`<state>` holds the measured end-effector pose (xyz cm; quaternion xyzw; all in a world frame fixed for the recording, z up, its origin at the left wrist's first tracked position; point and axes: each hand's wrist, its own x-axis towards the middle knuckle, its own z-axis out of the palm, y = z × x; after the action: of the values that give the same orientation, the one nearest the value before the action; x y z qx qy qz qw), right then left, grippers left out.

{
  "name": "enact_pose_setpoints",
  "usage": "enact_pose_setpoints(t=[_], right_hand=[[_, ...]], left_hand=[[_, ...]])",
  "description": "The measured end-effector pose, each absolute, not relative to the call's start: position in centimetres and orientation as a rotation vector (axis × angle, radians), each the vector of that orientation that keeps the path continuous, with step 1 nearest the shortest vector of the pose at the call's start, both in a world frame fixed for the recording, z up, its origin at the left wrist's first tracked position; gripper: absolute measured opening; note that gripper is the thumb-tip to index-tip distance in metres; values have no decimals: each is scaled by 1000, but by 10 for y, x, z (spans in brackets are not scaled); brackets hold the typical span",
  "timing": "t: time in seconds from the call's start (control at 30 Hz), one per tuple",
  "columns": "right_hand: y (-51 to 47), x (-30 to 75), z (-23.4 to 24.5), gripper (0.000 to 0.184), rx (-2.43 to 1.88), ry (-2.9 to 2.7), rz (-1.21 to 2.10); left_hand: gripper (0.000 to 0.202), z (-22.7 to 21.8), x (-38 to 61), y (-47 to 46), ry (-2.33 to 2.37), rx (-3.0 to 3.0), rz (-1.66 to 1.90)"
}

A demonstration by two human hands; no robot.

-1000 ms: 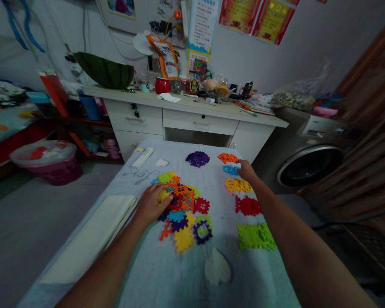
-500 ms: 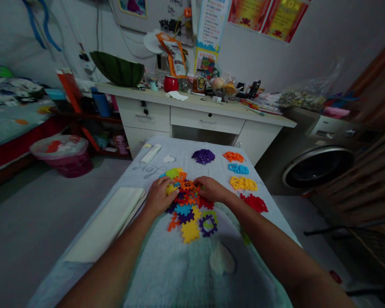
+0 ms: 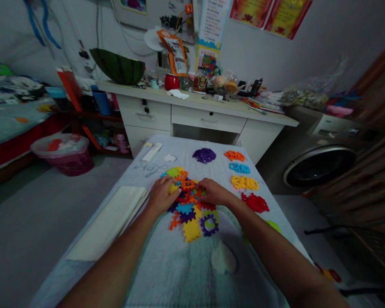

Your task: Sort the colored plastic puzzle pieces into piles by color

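Note:
A mixed heap of coloured plastic puzzle tiles [image 3: 189, 209] lies mid-table on a pale blue cloth [image 3: 179, 269]. My left hand [image 3: 162, 197] rests on the heap's left side, fingers curled over a yellow piece [image 3: 172, 188]. My right hand [image 3: 213, 192] lies on the heap's right side, fingers bent down among the tiles. Sorted piles sit along the right: purple [image 3: 204, 155], orange [image 3: 234, 155], blue [image 3: 239, 168], yellow [image 3: 244, 183], red [image 3: 255, 202]. A green pile [image 3: 272, 225] shows partly behind my right forearm.
A folded cream cloth [image 3: 107, 222] lies on the table's left. A white remote [image 3: 152, 152] sits at the far left corner. Beyond stand a cluttered white desk [image 3: 195, 117], a washing machine [image 3: 321, 162] on the right and a pink bin [image 3: 64, 153] on the floor.
My right hand came back from the blue pile at the far right to the central heap. My left hand stayed on the yellow piece. The view shifted slightly.

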<state>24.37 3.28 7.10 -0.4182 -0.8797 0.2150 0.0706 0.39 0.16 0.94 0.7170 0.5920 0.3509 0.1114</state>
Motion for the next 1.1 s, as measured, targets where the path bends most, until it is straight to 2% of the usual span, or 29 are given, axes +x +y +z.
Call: enact_pose_setpoints(t=[0.17,0.37,0.47,0.6,0.73,0.93,1.03,1.1], right_hand=[[28,242,75,26,-1288,-2631,716],[40,270,79,10,-1332,-2231,1289],[58,293,80,11,-1292,-1954,1392],[100,328,82,13,-1358,-1559,1174],[147,360,86,12,-1597,-1180,808],[195,390,76,5,-1791,-1049,562],[209,396,67,26,-1858,-1105,534],[216,400,62,33,-1887,-1164,515]], left_hand=[[32,10,4,2,1747,2107,1022],[33,6,2,3,1717,2124,1047],[35,5,1,4,1716,2127,1040],[38,4,0,4,1713,2133,1015],[38,5,1,5,1725,2133,993],[36,6,1,4,1732,2118,1013],[35,6,0,4,1740,2119,1004],[35,6,0,4,1741,2122,1000]])
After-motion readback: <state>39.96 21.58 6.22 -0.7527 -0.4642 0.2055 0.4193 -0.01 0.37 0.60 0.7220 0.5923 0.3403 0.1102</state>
